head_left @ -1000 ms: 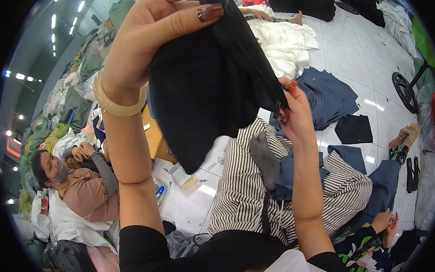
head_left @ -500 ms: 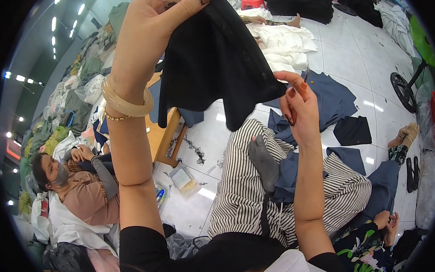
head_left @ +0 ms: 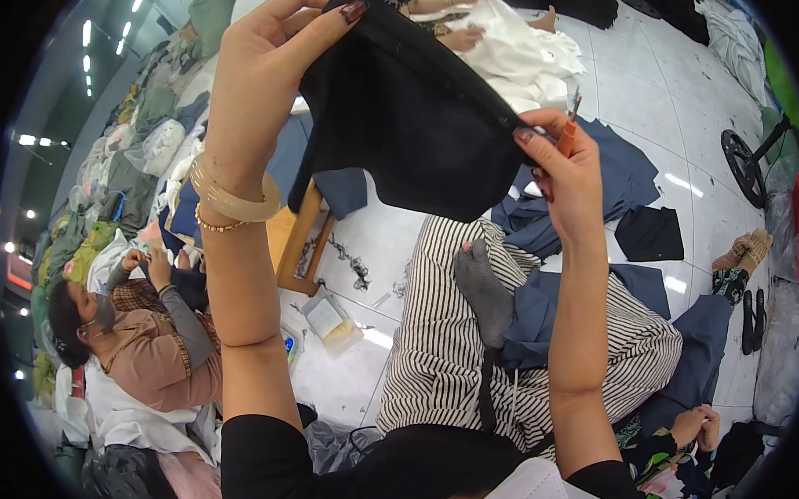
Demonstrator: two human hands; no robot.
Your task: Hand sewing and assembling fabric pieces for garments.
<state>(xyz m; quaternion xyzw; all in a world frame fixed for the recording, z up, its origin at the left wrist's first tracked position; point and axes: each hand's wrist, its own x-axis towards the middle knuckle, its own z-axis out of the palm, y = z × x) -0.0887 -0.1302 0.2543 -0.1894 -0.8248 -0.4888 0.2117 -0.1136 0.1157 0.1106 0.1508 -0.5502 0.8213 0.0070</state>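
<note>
A black piece of fabric [head_left: 412,117], like a cut garment panel, hangs stretched between my hands in front of me. My left hand [head_left: 274,65] pinches its upper left end, thumb on top. At the fabric's right end, my right hand [head_left: 564,160] grips the edge between thumb and fingers. The same hand also holds a slim orange-handled tool [head_left: 568,136] with a thin metal tip pointing up; its exact kind is hard to make out. Below lie my striped trousers [head_left: 438,336] with dark blue cloth [head_left: 542,310] across the lap.
More blue cloth pieces [head_left: 621,171] and a folded black piece [head_left: 650,234] lie on the tiled floor [head_left: 640,91] to the right. A wooden stand [head_left: 301,253] is at left, near a clear packet [head_left: 332,324]. Co-workers sit around; one in brown [head_left: 161,363] is at left.
My right hand has risen and closed on the fabric's right edge, pulling it up and taut. The lower fabric edge has swung up. At left, the co-worker's hands have lifted.
</note>
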